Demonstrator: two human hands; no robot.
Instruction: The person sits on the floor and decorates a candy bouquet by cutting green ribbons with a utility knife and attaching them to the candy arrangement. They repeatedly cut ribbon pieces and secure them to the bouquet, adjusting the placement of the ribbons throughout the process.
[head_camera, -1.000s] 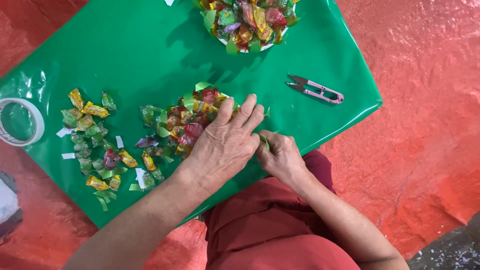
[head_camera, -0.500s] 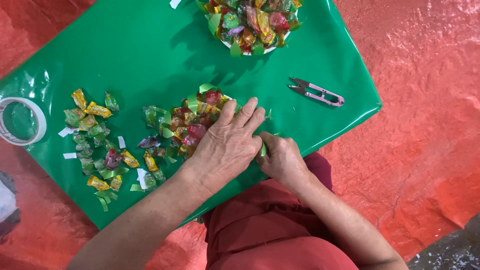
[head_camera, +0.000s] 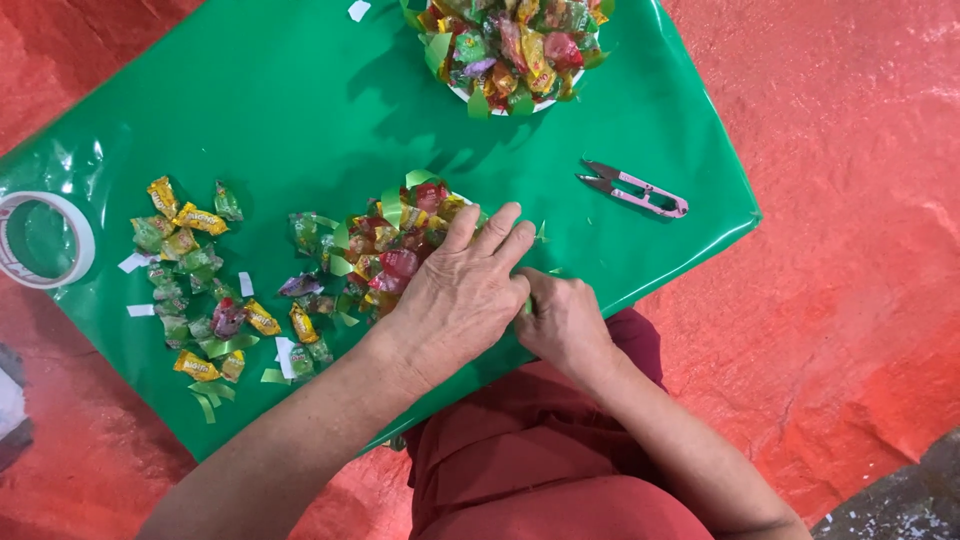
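Lying at the far left edge of the green-covered table (head_camera: 300, 110), a roll of clear tape (head_camera: 42, 240) is sitting flat, partly cut off by the frame. Just to its right, a loose scatter of wrapped candies (head_camera: 190, 290) in yellow, green and purple is spreading down the cloth, with small white paper scraps (head_camera: 133, 262) and curls of green ribbon (head_camera: 205, 400) lying among them. Nearer the middle, a tighter cluster of candies with ribbon loops (head_camera: 390, 250) is resting on the table, and the left hand (head_camera: 462, 300) is pressing palm-down on its right side, fingers (head_camera: 490, 235) stretched out flat and covering part of it rather than gripping anything. Tucked just beside and partly under that hand, the right hand (head_camera: 565, 325) is curling near the table's front edge; its fingers are bent inward and seem to be pinching a bit of green ribbon, though the other hand is hiding most of that, so I cannot tell for sure. Both forearms are reaching in from the bottom over a red garment (head_camera: 540, 470). At the top centre, a white bowl (head_camera: 505, 102) is holding a heap of more wrapped candies with green ribbon. Further right, well apart from both hands, pink-handled thread snips (head_camera: 635, 190) are lying on the cloth. Red matting (head_camera: 850, 250) is surrounding the table.
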